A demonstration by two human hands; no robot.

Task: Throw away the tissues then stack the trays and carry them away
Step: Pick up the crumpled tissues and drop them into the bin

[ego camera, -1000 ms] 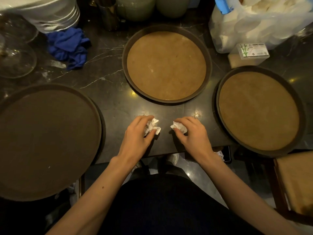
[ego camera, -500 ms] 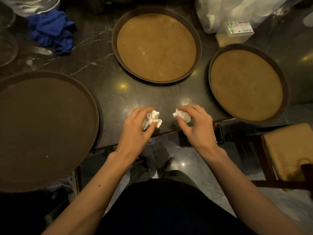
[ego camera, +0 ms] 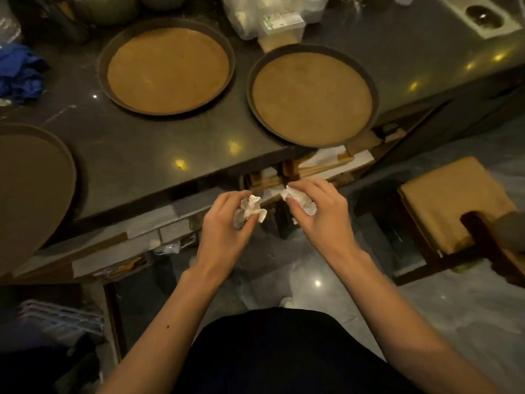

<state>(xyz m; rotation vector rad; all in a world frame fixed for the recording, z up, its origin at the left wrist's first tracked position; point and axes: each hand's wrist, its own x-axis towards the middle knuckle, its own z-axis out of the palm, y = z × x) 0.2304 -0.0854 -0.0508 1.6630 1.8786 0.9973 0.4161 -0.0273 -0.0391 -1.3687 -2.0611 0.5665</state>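
Observation:
My left hand (ego camera: 224, 231) grips a crumpled white tissue (ego camera: 250, 210), and my right hand (ego camera: 321, 216) grips a second crumpled tissue (ego camera: 301, 201). Both hands hang off the table, in front of its near edge and above the floor. Three round brown trays lie on the dark marble table (ego camera: 159, 149): a middle tray (ego camera: 167, 69) at the back, a right tray (ego camera: 312, 96) overhanging the near edge, and a darker left tray (ego camera: 31, 191) cut off by the frame's left side. None of the trays holds anything.
A blue cloth (ego camera: 20, 73) lies at the far left. A tissue box (ego camera: 281, 27) and a plastic bag of white things (ego camera: 255, 9) stand behind the trays. A wooden chair with a tan cushion (ego camera: 451, 203) stands at the right. Boxes sit on a shelf under the table.
Both hands lifted the tissues off the table and drew back past its near edge. My view swung right and down, showing the floor and the chair.

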